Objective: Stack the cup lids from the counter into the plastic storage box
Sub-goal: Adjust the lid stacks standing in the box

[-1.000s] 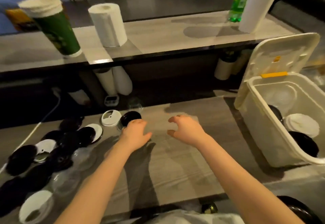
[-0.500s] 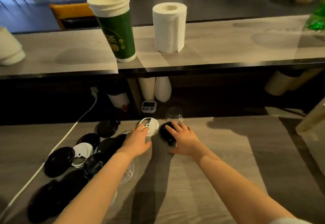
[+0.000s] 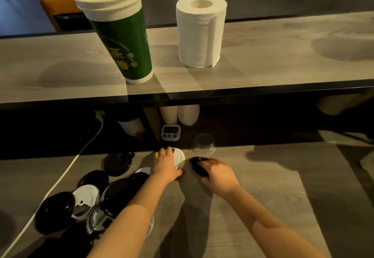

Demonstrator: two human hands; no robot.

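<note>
With the left hand [image 3: 166, 164] flat on a round white plastic lid [image 3: 180, 156], the blurred right hand [image 3: 219, 175] gripped a round black plastic lid [image 3: 196, 163].

Left hand [image 3: 165, 164] atop a white lid [image 3: 180, 156], right hand [image 3: 218, 175] around a black lid [image 3: 197, 165], beside scattered lids [image 3: 89, 195]
</note>
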